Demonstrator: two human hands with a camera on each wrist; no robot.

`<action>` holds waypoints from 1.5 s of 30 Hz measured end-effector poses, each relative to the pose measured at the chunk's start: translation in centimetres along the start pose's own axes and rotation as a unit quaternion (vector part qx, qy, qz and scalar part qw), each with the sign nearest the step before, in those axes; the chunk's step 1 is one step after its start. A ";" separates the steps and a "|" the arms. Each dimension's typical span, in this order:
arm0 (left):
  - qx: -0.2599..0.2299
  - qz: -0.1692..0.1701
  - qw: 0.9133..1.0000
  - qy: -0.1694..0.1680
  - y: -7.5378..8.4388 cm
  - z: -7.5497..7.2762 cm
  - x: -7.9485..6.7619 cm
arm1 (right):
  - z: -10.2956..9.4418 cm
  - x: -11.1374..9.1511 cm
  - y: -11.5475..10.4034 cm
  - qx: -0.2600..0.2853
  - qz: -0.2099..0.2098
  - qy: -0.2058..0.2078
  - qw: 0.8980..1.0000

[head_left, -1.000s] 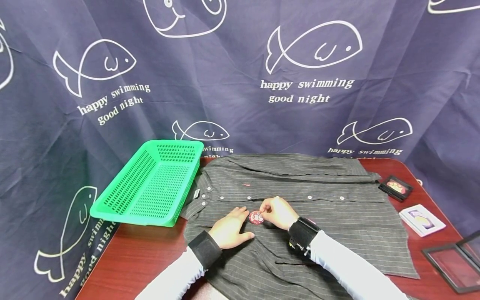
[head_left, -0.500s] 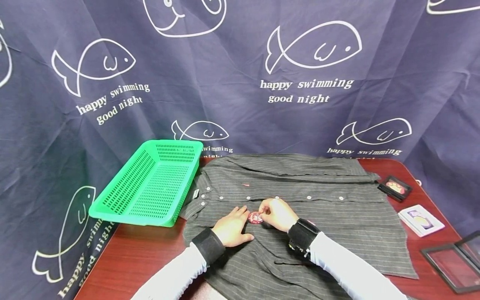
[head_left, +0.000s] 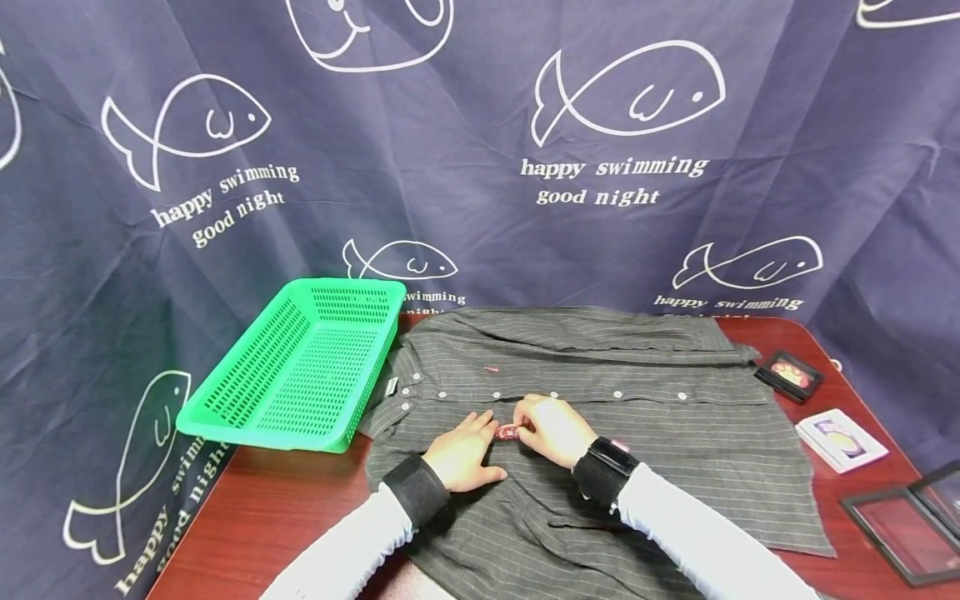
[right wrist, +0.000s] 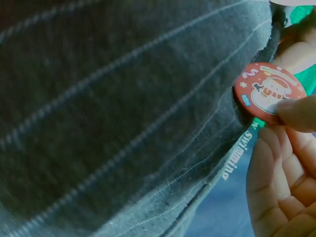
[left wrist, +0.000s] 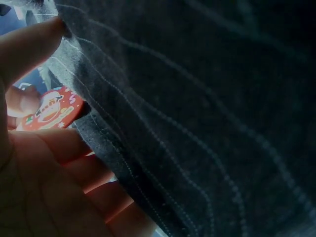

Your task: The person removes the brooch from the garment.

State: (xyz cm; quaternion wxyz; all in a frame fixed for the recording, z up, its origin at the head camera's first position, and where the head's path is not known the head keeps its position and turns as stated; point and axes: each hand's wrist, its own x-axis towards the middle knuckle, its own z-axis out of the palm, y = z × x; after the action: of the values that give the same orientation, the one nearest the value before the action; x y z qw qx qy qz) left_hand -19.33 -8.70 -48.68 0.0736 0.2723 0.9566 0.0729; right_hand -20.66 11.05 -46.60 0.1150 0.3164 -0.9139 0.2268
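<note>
A dark grey pinstriped shirt [head_left: 697,467] lies spread over the table. My right hand [head_left: 553,429] pinches a round red button badge [head_left: 506,432] between thumb and fingers, low over the shirt front. In the right wrist view the badge [right wrist: 256,91] shows a snowman print, with the thumb on its face and its far edge against the cloth. My left hand [head_left: 459,454] rests on the shirt just left of the badge, fingers extended and thumb spread. From the left wrist, the badge [left wrist: 54,109] appears beyond the left fingers. The badge's back is hidden.
A green plastic basket [head_left: 348,442] stands at the left. Along the table's right side are a black case [head_left: 791,375] with a round print, a white card-like stack [head_left: 843,442] and an opened dark frame [head_left: 903,533]. A small red piece [head_left: 491,369] lies on the shirt.
The badge has tipped from facing up to a narrow, edge-on look in the head view, as the right fingers turned it. The left hand has stayed nearly still.
</note>
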 end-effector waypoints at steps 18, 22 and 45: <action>-0.007 -0.005 1.000 -0.012 0.5 -0.7 -0.5 | 1.6 -0.7 -0.5 -0.166 -0.114 0.054 0.978; -0.008 -0.002 1.000 -0.005 0.5 -0.7 -0.5 | 1.5 -0.9 -0.6 -0.168 -0.125 0.045 0.977; -0.028 0.032 0.998 0.048 0.4 -0.9 -0.4 | 1.5 -1.6 -0.8 -0.178 -0.152 0.009 0.972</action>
State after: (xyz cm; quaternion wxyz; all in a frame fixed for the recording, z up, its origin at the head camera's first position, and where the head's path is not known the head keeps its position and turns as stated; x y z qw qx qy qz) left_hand -18.92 -8.68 -47.71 0.0331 0.2965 0.9476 0.1145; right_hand -19.00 10.60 -48.23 0.2106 0.4237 -0.8799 0.0433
